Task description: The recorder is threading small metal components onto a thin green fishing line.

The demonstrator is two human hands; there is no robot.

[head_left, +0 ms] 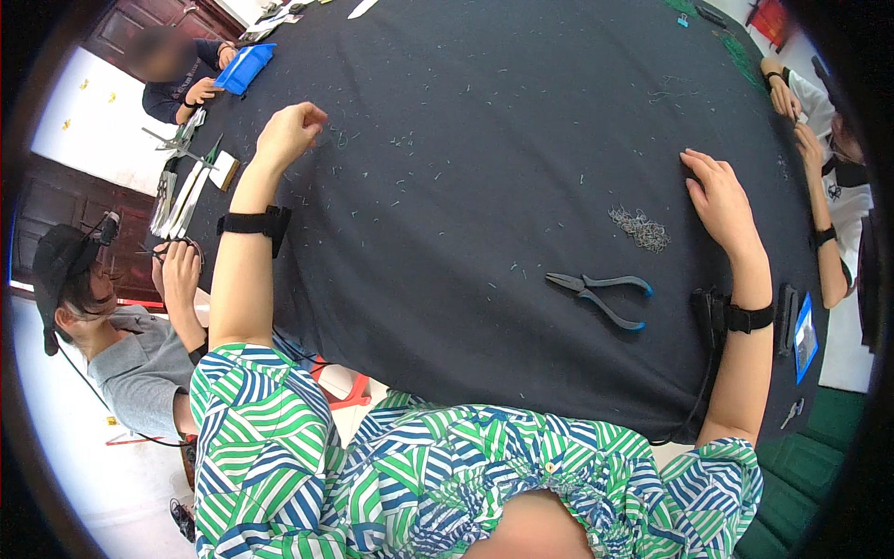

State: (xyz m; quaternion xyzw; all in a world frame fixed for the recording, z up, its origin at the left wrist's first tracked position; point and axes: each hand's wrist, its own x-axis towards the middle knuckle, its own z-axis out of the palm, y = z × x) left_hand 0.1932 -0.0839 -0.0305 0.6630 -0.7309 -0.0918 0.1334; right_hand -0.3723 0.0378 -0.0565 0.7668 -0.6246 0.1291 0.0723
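Left hand [292, 136]: fingers curled, contents unclear. Right hand [721, 199]: fingers loosely extended, empty; left of it, wire pile [640, 230], spread pliers [593, 286].

L hand [291, 133]: fingers curled, nr green scraps [343, 138]
R hand [722, 200]: fingers extended, over dk cloth [466, 233], nr gray wire pile [641, 230]
Pliers [584, 286]: on cloth, spread, blue ends
Co-worker [140, 349]: at L, in gray

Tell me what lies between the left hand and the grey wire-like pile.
The head view shows thin greenish snippets scattered on the black cloth between the left hand and the grey pile; no tool lies there.
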